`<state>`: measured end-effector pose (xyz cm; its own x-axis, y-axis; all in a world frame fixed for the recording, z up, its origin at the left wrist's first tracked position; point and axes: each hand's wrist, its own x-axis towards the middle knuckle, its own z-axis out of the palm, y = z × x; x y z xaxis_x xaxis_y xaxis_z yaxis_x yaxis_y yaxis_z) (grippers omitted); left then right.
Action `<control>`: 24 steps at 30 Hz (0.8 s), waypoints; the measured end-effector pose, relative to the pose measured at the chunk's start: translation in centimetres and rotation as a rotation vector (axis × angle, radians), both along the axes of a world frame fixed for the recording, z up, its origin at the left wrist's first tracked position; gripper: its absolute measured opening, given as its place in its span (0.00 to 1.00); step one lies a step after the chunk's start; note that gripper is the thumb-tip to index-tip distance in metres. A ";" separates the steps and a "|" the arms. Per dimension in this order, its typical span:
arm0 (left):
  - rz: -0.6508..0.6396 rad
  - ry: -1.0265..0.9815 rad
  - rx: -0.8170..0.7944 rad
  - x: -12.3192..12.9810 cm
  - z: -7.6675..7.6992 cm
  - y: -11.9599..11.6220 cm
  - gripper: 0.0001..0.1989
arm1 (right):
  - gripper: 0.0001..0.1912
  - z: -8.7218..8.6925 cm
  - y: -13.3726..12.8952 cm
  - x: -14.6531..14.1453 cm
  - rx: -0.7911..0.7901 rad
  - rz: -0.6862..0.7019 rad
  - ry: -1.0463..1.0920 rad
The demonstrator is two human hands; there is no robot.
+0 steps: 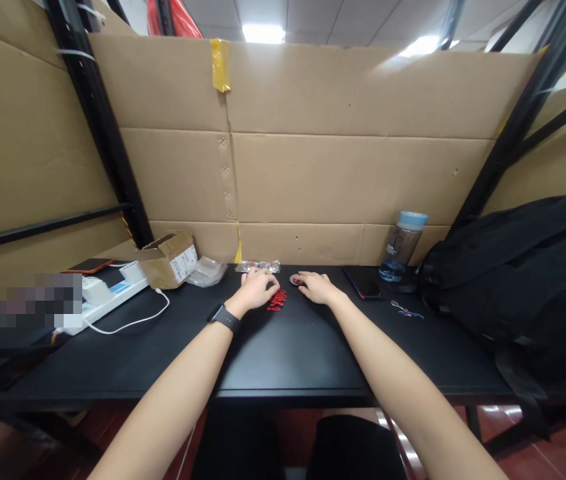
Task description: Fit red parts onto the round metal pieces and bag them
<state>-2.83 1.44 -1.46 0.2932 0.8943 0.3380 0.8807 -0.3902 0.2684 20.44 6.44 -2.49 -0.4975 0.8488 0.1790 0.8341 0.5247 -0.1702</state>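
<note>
A small pile of red knotted cords [277, 301] lies on the black tabletop between my hands. My left hand [255, 291], with a dark watch on its wrist, rests at the pile's left side. Its fingers are curled and the thumb and forefinger come close together at the cords; what they pinch is too small to make out. My right hand [317, 288] reaches in from the other side, fingers bent and closed at a small round dish-like thing [293, 279] with a bit of red in it. The fingers partly cover it. Behind my left hand lies a clear plastic packet [269, 266].
At left are an open cardboard box [163, 260], a crumpled plastic bag [207, 272] and a white power strip [117, 293] with a cable. At right are a phone [367, 285], a keychain [405, 311], a water bottle [403, 247] and a black backpack [517, 280]. Cardboard walls [313, 173] enclose the desk.
</note>
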 end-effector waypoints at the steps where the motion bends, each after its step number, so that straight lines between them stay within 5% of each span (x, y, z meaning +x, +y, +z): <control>1: -0.003 -0.002 0.004 0.0 0.0 0.0 0.11 | 0.19 0.0 0.1 0.1 -0.009 0.010 0.021; 14: -0.057 -0.037 0.000 0.9 -0.2 -0.4 0.11 | 0.09 -0.2 0.7 0.1 -0.023 0.123 0.172; 24: -0.083 -0.042 0.006 1.1 -0.7 -0.2 0.10 | 0.03 -0.9 0.1 -0.7 0.036 0.069 0.188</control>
